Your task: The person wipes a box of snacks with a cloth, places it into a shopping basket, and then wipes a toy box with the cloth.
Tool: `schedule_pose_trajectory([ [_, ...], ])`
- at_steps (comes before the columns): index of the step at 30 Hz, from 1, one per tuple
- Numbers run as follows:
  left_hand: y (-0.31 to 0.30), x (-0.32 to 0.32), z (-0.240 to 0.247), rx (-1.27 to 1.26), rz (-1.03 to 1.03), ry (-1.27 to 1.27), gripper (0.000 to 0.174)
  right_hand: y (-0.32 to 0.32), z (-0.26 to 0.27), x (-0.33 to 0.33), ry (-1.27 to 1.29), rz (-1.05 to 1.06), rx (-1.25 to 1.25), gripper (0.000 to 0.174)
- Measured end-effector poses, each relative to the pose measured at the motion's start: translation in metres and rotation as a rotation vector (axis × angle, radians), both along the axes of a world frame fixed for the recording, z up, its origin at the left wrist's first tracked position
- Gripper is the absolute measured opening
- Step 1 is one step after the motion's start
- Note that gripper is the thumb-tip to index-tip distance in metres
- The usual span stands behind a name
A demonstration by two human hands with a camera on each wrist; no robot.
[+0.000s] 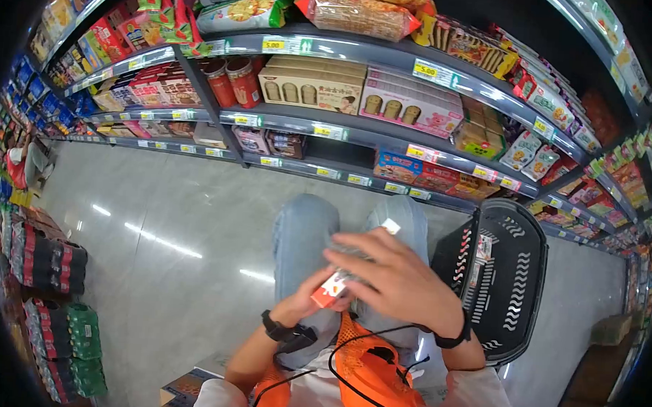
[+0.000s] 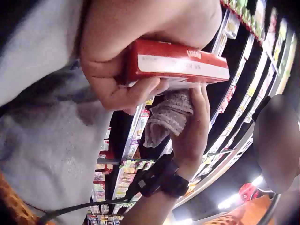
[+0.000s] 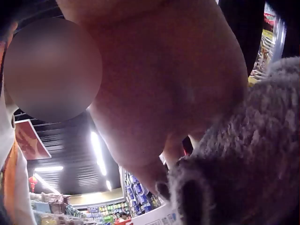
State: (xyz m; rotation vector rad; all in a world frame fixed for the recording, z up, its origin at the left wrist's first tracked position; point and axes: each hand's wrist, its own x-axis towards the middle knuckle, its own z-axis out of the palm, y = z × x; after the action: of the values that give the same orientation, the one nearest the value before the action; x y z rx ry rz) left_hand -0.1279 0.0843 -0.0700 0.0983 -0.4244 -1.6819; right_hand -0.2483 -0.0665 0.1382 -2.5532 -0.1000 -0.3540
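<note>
A small red-and-white box (image 2: 183, 65) is gripped in my left hand (image 1: 308, 297), with the thumb and fingers around one end in the left wrist view. Over the other end, above my knees, lies my right hand (image 1: 405, 278), its fingers reaching across the box. The right hand holds a bunched grey fuzzy cloth (image 2: 171, 117) against the box's underside in the left wrist view, and a fold hangs loose. Close up in the right wrist view, the same cloth (image 3: 248, 159) fills the lower right beside the palm. Part of the box is hidden behind the right hand.
A black shopping basket (image 1: 506, 346) with a few packages inside stands at my right knee. Ahead run shelves (image 1: 345, 127) of boxed and bagged snacks with price tags. Stacked bottle packs (image 1: 50, 263) stand on the left of the grey floor (image 1: 178, 218).
</note>
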Motion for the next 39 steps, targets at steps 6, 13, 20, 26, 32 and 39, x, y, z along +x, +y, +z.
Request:
schedule_pose_trajectory([
  [6, -0.006, -0.01, 0.037, 0.27, 0.102, -0.048, 0.055, 0.02, -0.007, -0.01, 0.014, -0.137, -0.114, 0.036],
  [13, -0.01, -0.009, 0.06, 0.318, 0.201, -0.287, 0.062, 0.04, -0.032, 0.005, -0.065, 0.222, 0.193, 0.031],
  [20, -0.007, 0.004, 0.016, 0.094, 0.047, -0.069, 0.068, -0.01, -0.028, 0.016, -0.112, -0.287, -0.009, 0.029],
  [26, 0.004, -0.005, 0.023, 0.38, 0.337, -0.26, 0.077, 0.044, -0.033, 0.027, -0.08, -0.081, -0.109, 0.032],
  [32, 0.008, 0.007, 0.035, 0.321, 0.381, -0.1, 0.08, 0.064, -0.064, 0.055, -0.063, 0.226, 0.239, 0.035],
  [39, 0.016, 0.025, 0.051, 0.236, 0.437, 0.139, 0.088, 0.072, -0.067, 0.073, -0.14, 0.262, 0.191, 0.039],
])
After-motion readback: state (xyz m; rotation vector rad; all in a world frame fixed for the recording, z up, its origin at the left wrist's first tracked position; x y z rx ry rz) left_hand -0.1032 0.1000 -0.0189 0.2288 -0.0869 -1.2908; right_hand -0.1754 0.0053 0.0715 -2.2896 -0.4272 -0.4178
